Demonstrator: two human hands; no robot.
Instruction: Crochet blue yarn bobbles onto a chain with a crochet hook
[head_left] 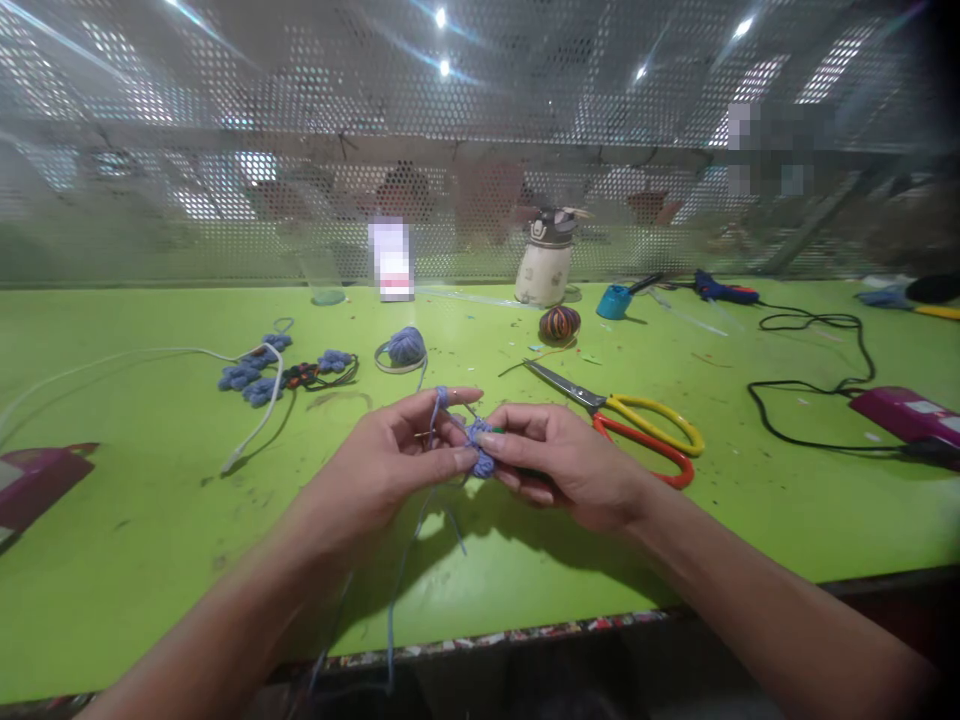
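A small blue crochet piece [481, 462] is pinched between my two hands above the table's middle. My left hand [394, 440] is closed on its left side, with blue yarn looped round the raised index finger. From the other side my right hand [559, 455] grips it, fingers curled. A bit of green shows by the right fingertips, perhaps a hook's handle; most of it is hidden. One yarn strand runs up to a blue yarn ball [406, 346], and loose ends hang below my hands. Scissors [600, 402] with yellow and red handles lie to the right.
Blue crocheted flowers [251, 378] and a white cable [277, 380] lie left. Behind stand a multicoloured yarn ball [560, 323], a cream jug [543, 270] and a blue tape roll [614, 301]. A glue gun [724, 288], black cord [817, 383] and magenta box [907, 415] are right.
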